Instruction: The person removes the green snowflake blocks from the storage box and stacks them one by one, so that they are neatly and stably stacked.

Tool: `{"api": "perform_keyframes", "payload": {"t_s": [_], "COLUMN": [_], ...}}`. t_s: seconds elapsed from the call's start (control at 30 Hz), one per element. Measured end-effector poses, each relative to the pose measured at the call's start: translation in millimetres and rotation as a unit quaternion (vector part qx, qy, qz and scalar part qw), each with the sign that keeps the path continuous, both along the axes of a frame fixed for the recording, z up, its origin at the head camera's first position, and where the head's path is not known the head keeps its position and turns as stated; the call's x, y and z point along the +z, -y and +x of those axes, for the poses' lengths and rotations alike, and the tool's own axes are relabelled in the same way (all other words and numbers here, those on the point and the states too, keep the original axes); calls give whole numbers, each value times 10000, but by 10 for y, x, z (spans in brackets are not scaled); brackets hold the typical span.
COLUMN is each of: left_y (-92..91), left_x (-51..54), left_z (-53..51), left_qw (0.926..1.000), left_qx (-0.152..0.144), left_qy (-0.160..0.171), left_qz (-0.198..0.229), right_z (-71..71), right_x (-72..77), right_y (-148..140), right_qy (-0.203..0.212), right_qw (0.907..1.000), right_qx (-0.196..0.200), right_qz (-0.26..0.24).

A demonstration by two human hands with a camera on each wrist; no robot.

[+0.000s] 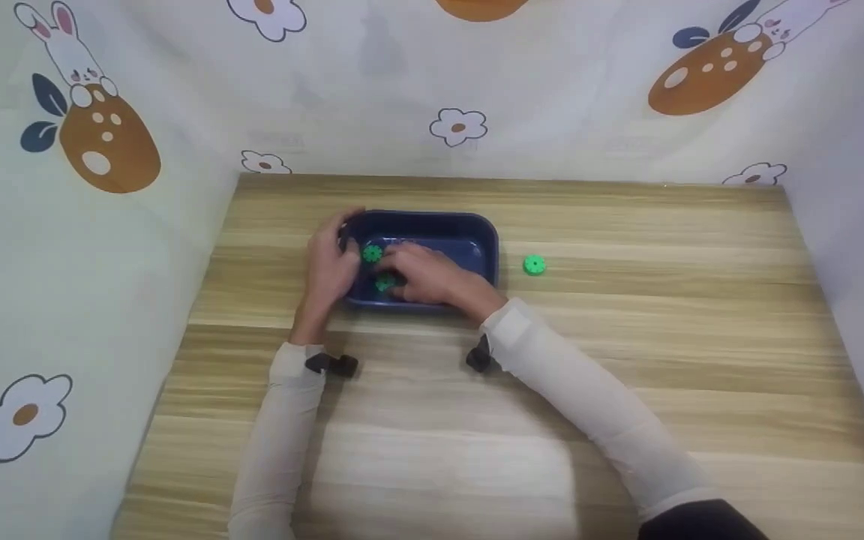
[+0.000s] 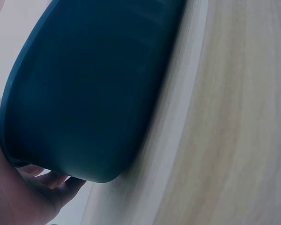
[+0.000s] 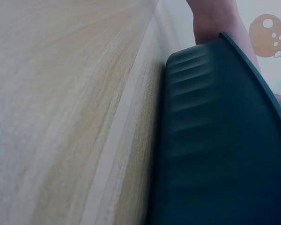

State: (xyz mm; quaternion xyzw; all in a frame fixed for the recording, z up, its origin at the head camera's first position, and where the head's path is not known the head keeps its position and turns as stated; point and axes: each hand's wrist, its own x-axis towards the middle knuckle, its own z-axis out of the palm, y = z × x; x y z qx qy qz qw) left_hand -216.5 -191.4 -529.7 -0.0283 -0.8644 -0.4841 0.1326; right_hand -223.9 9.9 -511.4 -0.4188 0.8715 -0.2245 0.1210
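Observation:
A dark blue rectangular plastic basin (image 1: 486, 255) stands on the table. My left hand (image 1: 329, 259) grips its left wall, with the thumb at the inner side. In the left wrist view the fingers of that hand (image 2: 33, 197) wrap the basin's end from outside. My right hand (image 1: 428, 275) reaches down into the basin, fingers bent and pointing left. A green notched disc (image 1: 373, 254) lies near its fingertips, at the basin's left end. Another green piece (image 1: 385, 283) shows beside the thumb, partly covered; whether it is pinched is unclear. The wall hides the right fingers in the right wrist view.
A third green disc (image 1: 535, 265) lies on the wood-grain table (image 1: 664, 300), just right of the basin. Cloth walls (image 1: 567, 127) printed with rabbits and flowers rise behind the table and on both sides. Each wrist carries a small black mount (image 1: 333, 365).

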Motion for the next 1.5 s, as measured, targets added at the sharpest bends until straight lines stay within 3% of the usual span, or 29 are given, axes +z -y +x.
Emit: {"api": "perform_keyframes", "payload": {"t_s": [0.7,1.0,1.2,1.5], "left_y": [-22,-11,-11,-13], "left_x": [-3,9,12,7], "left_z": [4,17,6,8], "left_qw": [10000,10000,10000,10000], "left_qx": [23,-24,-26,-11], "left_qy": [36,8,44,-25], "left_qz": [42,30,61,51], "right_z": [13,17,20,46], "right_x": [75,81,117,137], "right_y": [-100,-206,-302,-452], "right_qy": [-119,-365,-364,-365], "right_qw": [9981,9979,9981,9951], "right_qx": [-518,-478,-494,-573], "right_qz": [326,254,40,-712]}}
